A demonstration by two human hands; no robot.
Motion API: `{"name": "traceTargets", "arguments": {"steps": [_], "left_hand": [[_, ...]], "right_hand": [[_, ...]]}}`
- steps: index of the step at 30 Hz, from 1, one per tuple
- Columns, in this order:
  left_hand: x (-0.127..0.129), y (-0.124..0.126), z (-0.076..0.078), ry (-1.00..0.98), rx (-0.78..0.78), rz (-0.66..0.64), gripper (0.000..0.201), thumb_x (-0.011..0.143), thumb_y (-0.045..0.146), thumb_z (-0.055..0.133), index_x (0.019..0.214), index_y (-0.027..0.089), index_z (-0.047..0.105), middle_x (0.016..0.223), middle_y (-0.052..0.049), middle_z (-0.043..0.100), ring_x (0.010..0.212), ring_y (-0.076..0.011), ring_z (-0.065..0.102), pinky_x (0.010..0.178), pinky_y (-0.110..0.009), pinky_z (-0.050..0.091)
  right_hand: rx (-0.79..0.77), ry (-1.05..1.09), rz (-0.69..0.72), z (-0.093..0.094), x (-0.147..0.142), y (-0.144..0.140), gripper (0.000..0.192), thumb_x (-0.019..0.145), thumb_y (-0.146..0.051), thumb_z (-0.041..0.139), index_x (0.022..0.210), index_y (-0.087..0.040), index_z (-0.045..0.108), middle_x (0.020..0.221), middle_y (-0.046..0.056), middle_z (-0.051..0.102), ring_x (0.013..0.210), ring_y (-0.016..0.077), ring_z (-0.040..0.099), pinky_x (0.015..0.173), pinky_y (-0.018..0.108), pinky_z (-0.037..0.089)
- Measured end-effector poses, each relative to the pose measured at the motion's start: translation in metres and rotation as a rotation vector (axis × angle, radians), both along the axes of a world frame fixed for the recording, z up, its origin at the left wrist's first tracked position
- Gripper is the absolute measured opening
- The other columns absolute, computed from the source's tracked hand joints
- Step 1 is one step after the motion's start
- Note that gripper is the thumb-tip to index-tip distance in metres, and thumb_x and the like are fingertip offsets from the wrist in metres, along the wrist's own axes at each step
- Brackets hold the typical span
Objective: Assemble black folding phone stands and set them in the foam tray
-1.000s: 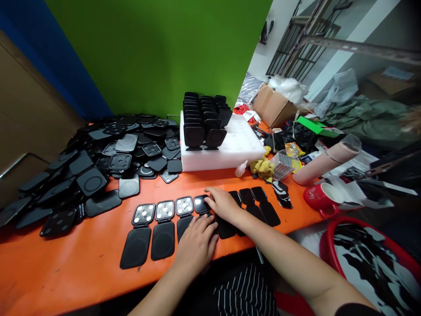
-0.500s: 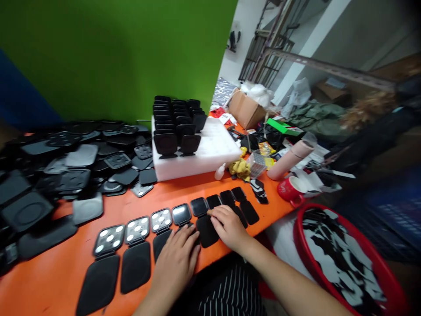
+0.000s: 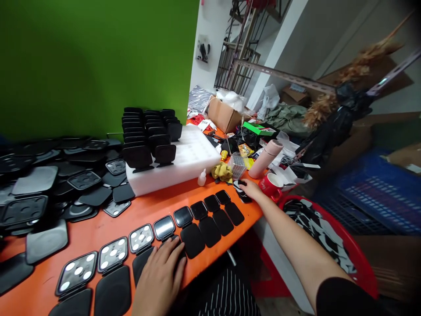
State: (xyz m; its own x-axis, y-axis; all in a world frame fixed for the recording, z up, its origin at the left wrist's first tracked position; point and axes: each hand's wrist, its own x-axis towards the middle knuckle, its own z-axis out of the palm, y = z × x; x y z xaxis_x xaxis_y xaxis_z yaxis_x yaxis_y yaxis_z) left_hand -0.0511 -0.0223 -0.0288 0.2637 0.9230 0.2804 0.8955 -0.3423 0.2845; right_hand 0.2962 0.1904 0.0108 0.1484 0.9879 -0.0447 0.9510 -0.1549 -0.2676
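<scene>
The left hand (image 3: 161, 276) lies flat on an open black case (image 3: 171, 245), while the right hand (image 3: 251, 189), far to the right, touches a small stack of black parts (image 3: 241, 193) by the red mug (image 3: 272, 186).

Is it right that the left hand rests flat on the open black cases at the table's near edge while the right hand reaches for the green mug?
Not quite: the mug is red, as the head view shows. The left hand does rest on the open black cases, and the right hand reaches beside the mug.

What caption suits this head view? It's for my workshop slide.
Left hand rests on an opened black case; right hand reaches small black parts beside a red mug.
</scene>
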Motion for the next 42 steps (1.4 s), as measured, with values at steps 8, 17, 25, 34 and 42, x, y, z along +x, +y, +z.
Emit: {"name": "traceTargets", "arguments": {"steps": [8,17,25,34,42], "left_hand": [[-0.001,0.002,-0.001,0.011,0.009,-0.019,0.033,0.081,0.036,0.047,0.112,0.027,0.055,0.12,-0.004,0.055,0.109,-0.0253,0.05,0.095,-0.046,0.037],[-0.003,0.001,-0.004,0.014,0.006,-0.034,0.034,0.081,0.038,0.046,0.111,0.026,0.056,0.12,-0.005,0.055,0.108,-0.0253,0.051,0.092,-0.046,0.038],[-0.002,0.005,-0.004,0.01,-0.056,-0.044,0.036,0.081,0.041,0.045,0.112,0.025,0.055,0.121,-0.005,0.053,0.108,-0.0249,0.05,0.093,-0.045,0.035],[-0.005,0.005,-0.006,0.047,-0.045,-0.068,0.038,0.08,0.045,0.045,0.111,0.027,0.056,0.122,-0.004,0.053,0.11,-0.0244,0.049,0.092,-0.043,0.037],[-0.009,0.01,-0.014,0.143,0.031,-0.162,0.037,0.078,0.045,0.044,0.107,0.029,0.06,0.121,-0.001,0.055,0.11,-0.0252,0.05,0.087,-0.044,0.042]], "right_hand": [[-0.026,-0.203,0.056,0.008,0.001,0.007,0.025,0.083,-0.033,0.047,0.094,-0.016,0.061,0.088,0.013,0.065,0.084,0.0254,0.059,0.072,0.033,0.039],[0.213,-0.322,0.071,0.016,0.01,-0.053,0.029,0.089,-0.028,0.035,0.093,-0.018,0.062,0.089,0.008,0.062,0.088,0.0201,0.055,0.078,0.027,0.035],[0.373,-0.389,-0.081,-0.011,0.044,-0.119,0.032,0.09,-0.03,0.035,0.102,-0.019,0.063,0.086,0.008,0.062,0.078,0.0184,0.056,0.064,0.025,0.034],[0.396,-0.343,-0.041,-0.028,0.056,-0.114,0.03,0.089,-0.027,0.039,0.106,-0.019,0.062,0.092,0.008,0.067,0.084,0.0203,0.06,0.075,0.029,0.036],[0.383,-0.195,-0.079,-0.016,0.053,-0.125,0.032,0.088,-0.037,0.038,0.103,-0.022,0.062,0.097,0.003,0.067,0.083,0.0163,0.062,0.073,0.023,0.044]]}}
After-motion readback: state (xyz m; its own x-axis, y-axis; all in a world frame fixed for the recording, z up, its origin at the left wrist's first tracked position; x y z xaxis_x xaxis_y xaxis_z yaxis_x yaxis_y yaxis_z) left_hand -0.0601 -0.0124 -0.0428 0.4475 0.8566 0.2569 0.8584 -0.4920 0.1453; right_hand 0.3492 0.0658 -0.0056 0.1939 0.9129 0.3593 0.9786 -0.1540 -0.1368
